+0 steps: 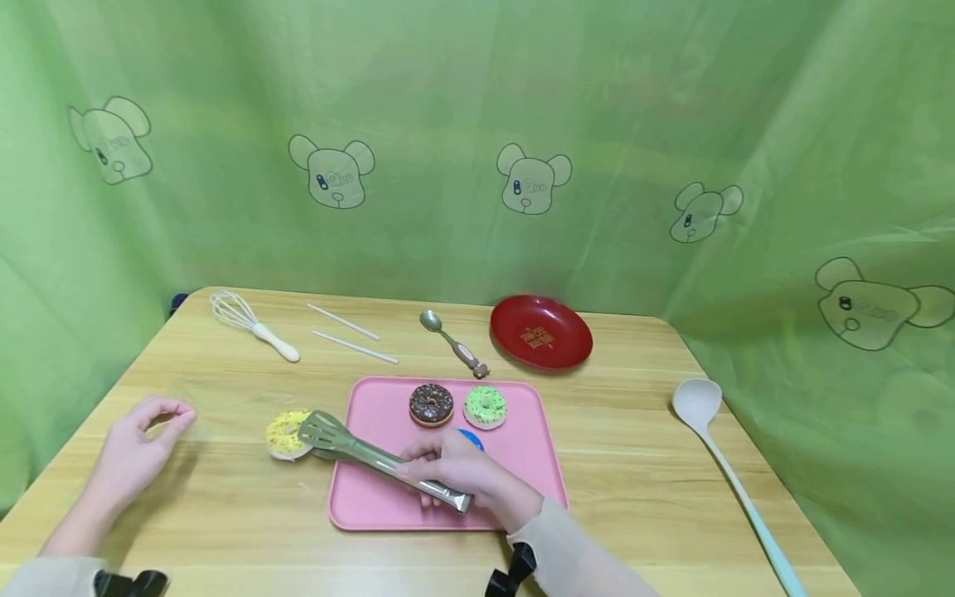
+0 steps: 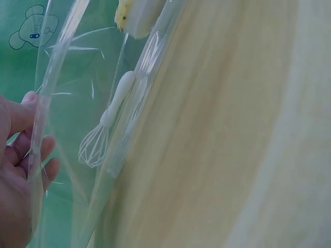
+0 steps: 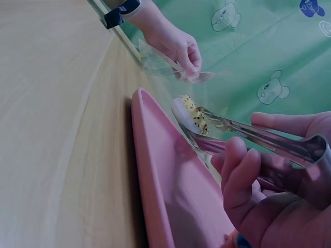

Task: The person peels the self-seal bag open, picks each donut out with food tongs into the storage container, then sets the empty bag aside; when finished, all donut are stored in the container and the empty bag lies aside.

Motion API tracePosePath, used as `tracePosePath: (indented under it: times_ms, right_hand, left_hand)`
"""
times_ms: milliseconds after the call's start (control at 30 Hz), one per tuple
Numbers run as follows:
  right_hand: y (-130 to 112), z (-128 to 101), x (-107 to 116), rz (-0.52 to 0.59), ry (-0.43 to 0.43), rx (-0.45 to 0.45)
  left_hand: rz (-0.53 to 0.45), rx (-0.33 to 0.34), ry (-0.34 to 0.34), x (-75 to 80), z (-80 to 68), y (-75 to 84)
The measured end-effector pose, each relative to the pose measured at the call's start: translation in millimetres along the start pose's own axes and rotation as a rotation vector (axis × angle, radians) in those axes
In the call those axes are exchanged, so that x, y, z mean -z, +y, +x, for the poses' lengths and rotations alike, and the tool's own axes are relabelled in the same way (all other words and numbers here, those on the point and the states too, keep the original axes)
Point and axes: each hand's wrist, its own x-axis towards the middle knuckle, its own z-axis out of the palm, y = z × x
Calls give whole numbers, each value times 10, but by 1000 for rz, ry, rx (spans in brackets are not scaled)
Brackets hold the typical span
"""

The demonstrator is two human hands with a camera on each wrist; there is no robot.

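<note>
Tongs (image 1: 358, 448) sit in the right hand (image 1: 458, 473), whose fingers curl around the handle end above the near part of the pink tray (image 1: 522, 448). The tong blades reach out past the tray's left edge and clamp the yellow donut (image 1: 283, 431), which is just off the tray over the bare table (image 1: 186, 497). Thumb on top and fingers beneath press the two arms together in the right wrist view. The left hand (image 1: 138, 452) rests well to the left on the table, thumb and fingertips pinched on a clear plastic bag (image 2: 77, 103) that is barely visible from the head camera. Between that hand and the donut lies open wood. On the tray, a chocolate donut (image 1: 430, 404) and a green donut (image 1: 486, 405) sit side by side near the far edge. A whisk (image 1: 249, 323) lies near the far left corner.
</note>
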Motion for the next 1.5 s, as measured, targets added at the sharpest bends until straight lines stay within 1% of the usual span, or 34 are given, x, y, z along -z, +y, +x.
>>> tracePosePath:
  times_ms: [133, 400, 567, 733, 867, 1033, 1200, 1300, 1500]
  right_hand:
    - [19, -79, 64, 20, -3, 13]
    - [70, -273, 239, 55, 12, -42]
    - [110, -431, 357, 91, 7, -49]
    - [166, -582, 441, 47, 3, -10]
    - [199, -689, 482, 28, 2, 22]
    - [243, -811, 525, 44, 7, 13]
    - [291, -904, 559, 51, -13, 15]
    - [309, -943, 575, 53, -14, 1]
    - [340, -983, 573, 58, 1, -61]
  left_hand:
    - [8, 2, 3, 3, 4, -15]
    - [11, -10, 10, 0, -7, -30]
    - [27, -8, 6, -12, 0, -45]
    - [20, 1, 0, -5, -3, -40]
    - [26, 8, -7, -3, -8, -39]
    - [21, 2, -9, -10, 4, -32]
    - [6, 0, -5, -6, 7, -27]
    - [7, -2, -4, -9, 1, -25]
    - [12, 7, -9, -2, -5, -10]
